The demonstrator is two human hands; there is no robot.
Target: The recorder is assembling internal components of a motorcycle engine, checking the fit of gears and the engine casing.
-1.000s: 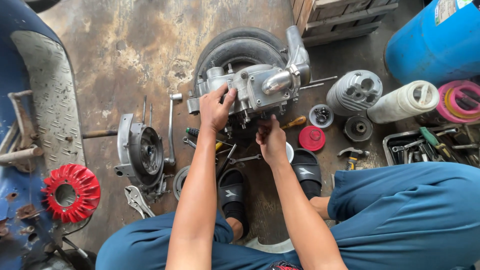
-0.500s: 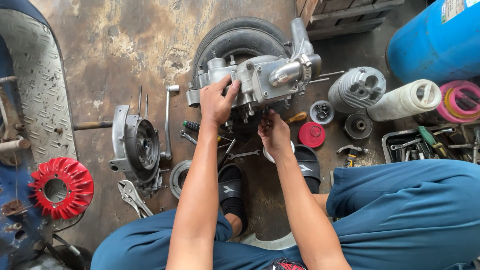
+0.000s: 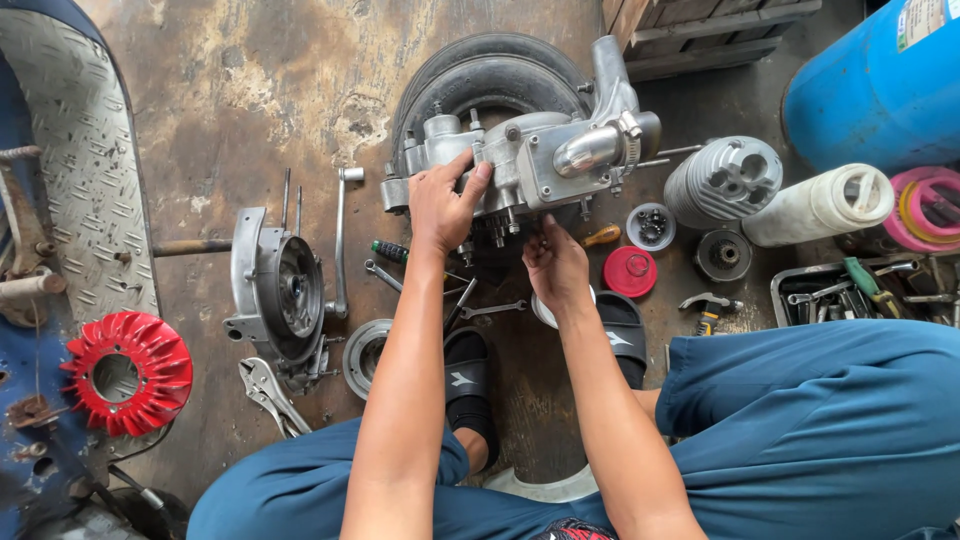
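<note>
Head-camera footage showed the engine [image 3: 530, 160] lying on the floor against the tyre [image 3: 480, 75], its long axis running left to right, pipe end rightward. The left hand [image 3: 445, 205] was clamped on its casing; the right hand [image 3: 555, 265] was pinched beneath it, contents hidden. The casing was best held steady throughout.

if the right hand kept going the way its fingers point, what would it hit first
The right hand points up and slightly left, its fingertips at the underside of the silver engine casing. It would likely meet the studs hanging from that casing first, if it does not touch them already; depth is unclear from above.
</note>
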